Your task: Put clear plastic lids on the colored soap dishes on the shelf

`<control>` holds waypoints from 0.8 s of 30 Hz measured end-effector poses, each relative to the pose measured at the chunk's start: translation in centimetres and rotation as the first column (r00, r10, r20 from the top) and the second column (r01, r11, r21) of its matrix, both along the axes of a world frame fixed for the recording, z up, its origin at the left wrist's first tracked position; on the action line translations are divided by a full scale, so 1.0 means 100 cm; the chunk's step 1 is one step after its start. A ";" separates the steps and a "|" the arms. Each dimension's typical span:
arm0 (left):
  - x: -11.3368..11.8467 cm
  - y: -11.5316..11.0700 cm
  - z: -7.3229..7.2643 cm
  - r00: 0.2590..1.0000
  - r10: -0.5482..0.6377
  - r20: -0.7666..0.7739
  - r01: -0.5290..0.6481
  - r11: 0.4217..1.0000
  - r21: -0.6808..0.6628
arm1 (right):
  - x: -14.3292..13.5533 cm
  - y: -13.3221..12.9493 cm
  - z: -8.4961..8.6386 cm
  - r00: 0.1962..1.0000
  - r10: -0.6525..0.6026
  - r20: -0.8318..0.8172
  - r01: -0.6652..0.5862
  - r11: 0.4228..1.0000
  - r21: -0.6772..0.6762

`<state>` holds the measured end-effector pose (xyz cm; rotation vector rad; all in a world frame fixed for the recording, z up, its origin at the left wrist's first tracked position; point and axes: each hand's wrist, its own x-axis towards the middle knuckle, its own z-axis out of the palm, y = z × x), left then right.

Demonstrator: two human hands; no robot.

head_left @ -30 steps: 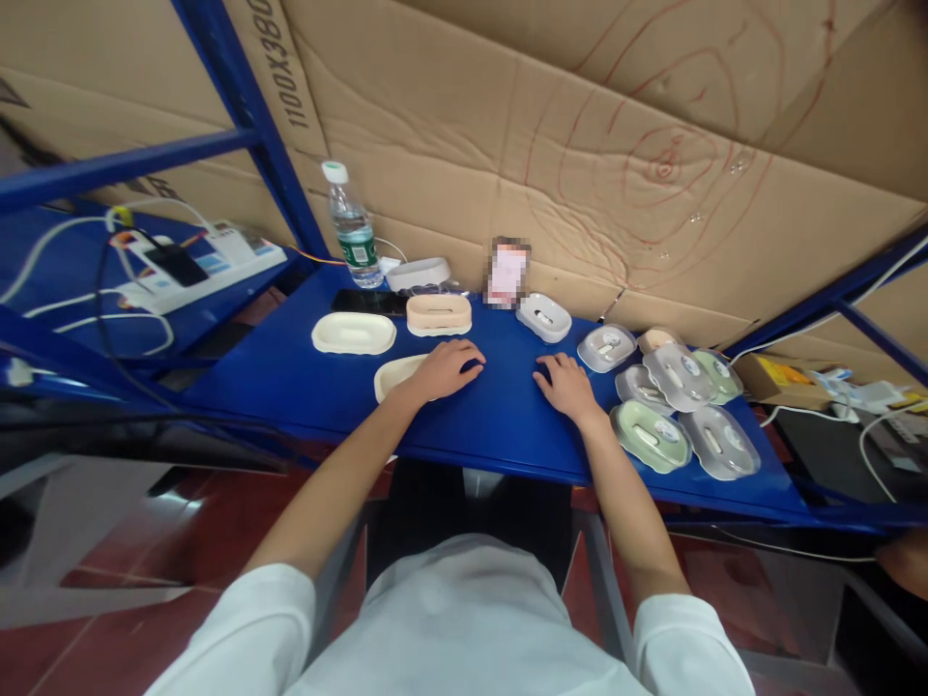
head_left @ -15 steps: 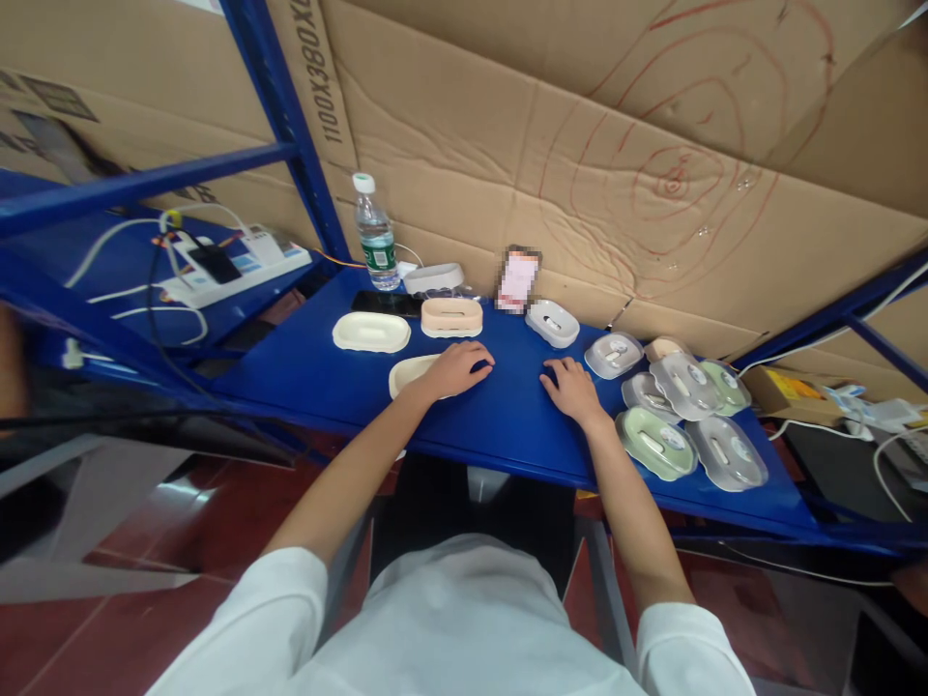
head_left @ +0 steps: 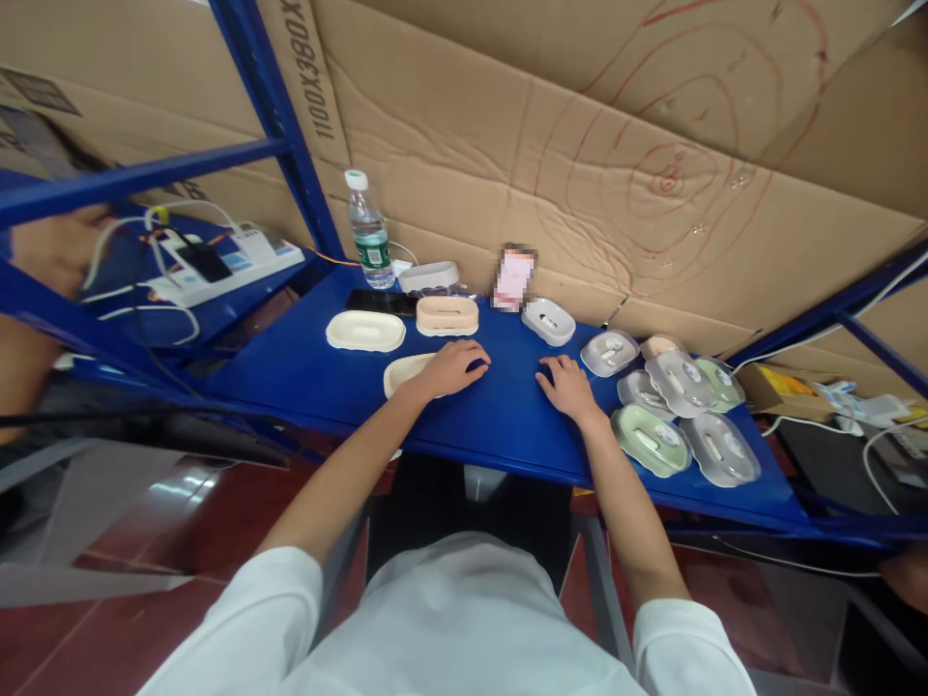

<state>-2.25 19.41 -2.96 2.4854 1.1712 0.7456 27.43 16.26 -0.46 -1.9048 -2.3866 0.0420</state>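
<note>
My left hand (head_left: 458,366) rests on the blue table (head_left: 500,425), fingers apart and slightly curled, holding nothing. Its wrist lies over part of a cream oval tray (head_left: 402,373). My right hand (head_left: 566,384) also lies on the table with thumb and fingers spread and nothing in it. A peach oval box (head_left: 448,316) stands just beyond my left hand, beside another cream tray (head_left: 365,331). Beyond my right hand are a grey-white oval box (head_left: 549,322) and a clear-lidded one (head_left: 610,354). Several more lidded boxes, among them a green one (head_left: 652,441), sit to the right, some stacked.
A water bottle (head_left: 369,237), a dark phone (head_left: 381,302) and a grey oval piece (head_left: 429,277) are at the back left. A blurred-out phone (head_left: 514,277) leans on the cardboard (head_left: 464,126). Another person's arm (head_left: 25,377) shows at far left.
The whole view has shifted slightly, moving the table's things a little to the left. At far left more of the other person has come into view. My hands keep their places on the table.
</note>
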 end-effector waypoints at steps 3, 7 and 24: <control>0.000 0.001 -0.001 1.000 0.005 0.007 -0.005 1.000 0.001 | 0.000 0.000 0.000 1.000 0.004 -0.001 -0.004 1.000 0.003; 0.001 0.000 0.000 1.000 0.010 -0.007 -0.010 1.000 0.004 | 0.000 0.000 -0.001 1.000 0.005 -0.008 -0.005 1.000 0.004; 0.000 -0.003 0.002 1.000 0.009 -0.029 -0.008 1.000 0.012 | 0.000 0.000 -0.002 1.000 0.021 0.006 -0.021 1.000 0.005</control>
